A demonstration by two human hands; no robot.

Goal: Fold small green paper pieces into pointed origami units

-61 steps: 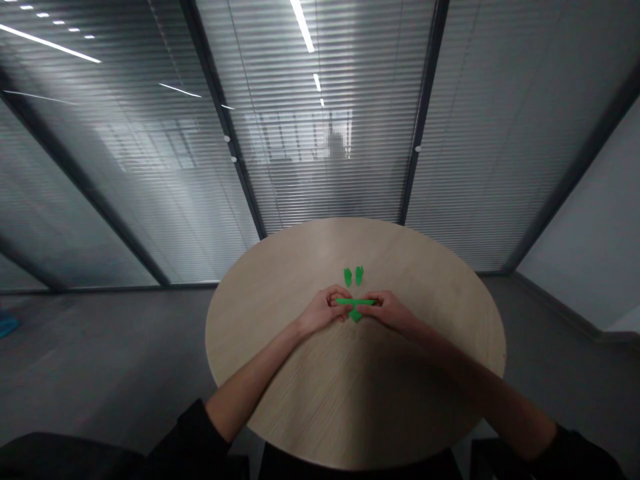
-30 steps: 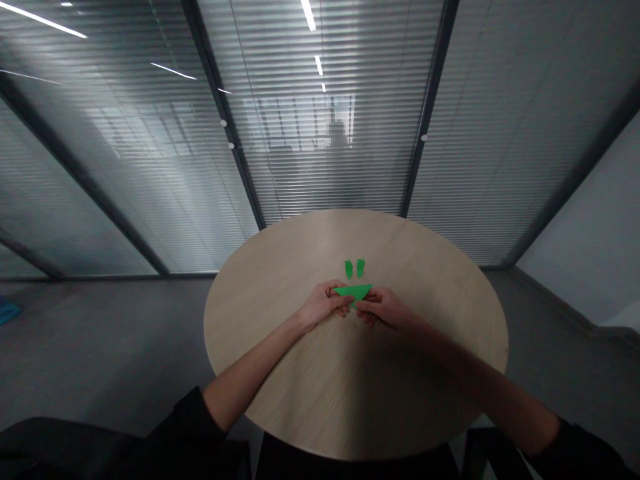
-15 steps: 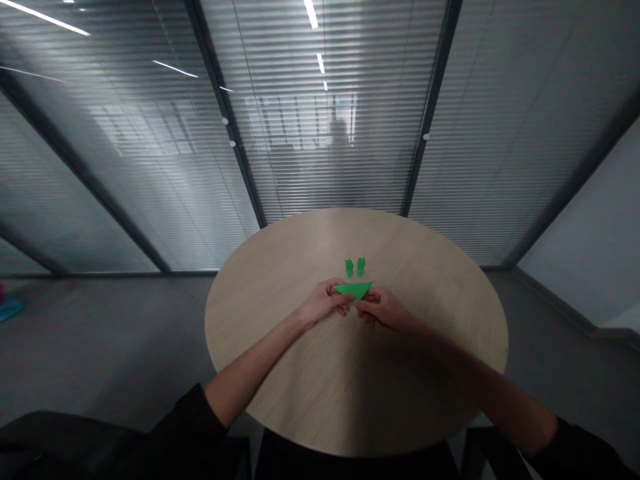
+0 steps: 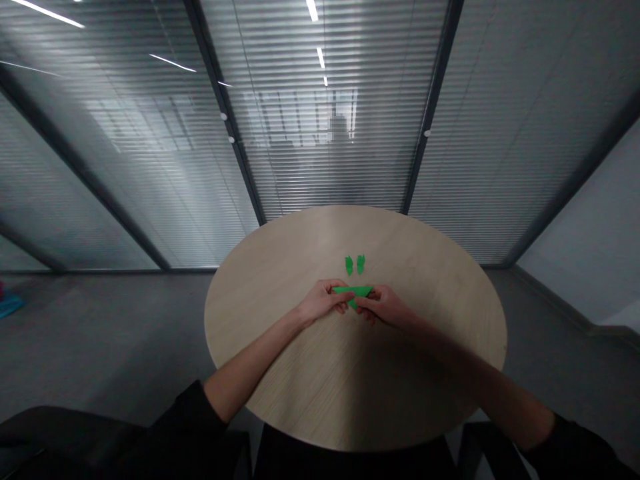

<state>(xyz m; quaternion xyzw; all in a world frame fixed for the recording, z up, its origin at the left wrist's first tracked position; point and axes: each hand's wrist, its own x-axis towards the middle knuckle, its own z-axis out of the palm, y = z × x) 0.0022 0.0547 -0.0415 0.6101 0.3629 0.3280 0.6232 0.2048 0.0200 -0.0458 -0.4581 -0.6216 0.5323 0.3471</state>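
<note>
Between the left hand (image 4: 319,301) and right hand (image 4: 389,307), both pinching it, sits seemingly folded green paper (image 4: 361,291).

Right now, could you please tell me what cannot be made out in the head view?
Green piece, head view: partly hidden by the left hand and right hand.
Two small green shapes, head view: too small for surface detail.
Blue item, head view: cut off by the left edge.
</note>
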